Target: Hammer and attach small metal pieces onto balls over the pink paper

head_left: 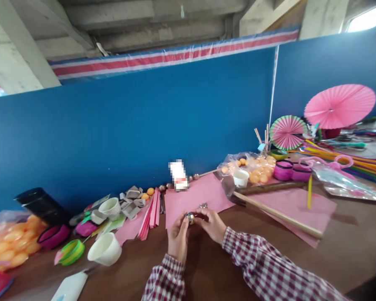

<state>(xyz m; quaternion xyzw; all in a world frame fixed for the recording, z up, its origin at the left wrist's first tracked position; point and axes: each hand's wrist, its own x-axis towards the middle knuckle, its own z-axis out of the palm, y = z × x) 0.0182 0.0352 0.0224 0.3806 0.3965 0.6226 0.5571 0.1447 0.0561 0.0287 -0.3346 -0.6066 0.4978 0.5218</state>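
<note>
A small shiny metal ball (190, 217) is held between my two hands, just above the front edge of a pink paper sheet. My left hand (178, 239) pinches it from the left with thumb and fingers. From the right, the fingertips of my right hand (213, 225) close on the same ball. Its underside looks yellowish, but my fingers cover part of it. Just beyond my fingers, another small shiny piece (203, 205) lies on the pink paper (197, 193).
A hammer (278, 215) lies to the right on more pink paper. Folded pink strips (150, 215), a white cup (105, 249) and bagged orange balls (12, 242) stand left. Several metallic balls (162, 188) line the blue partition (144, 125). Pink scissors (329, 163) lie far right.
</note>
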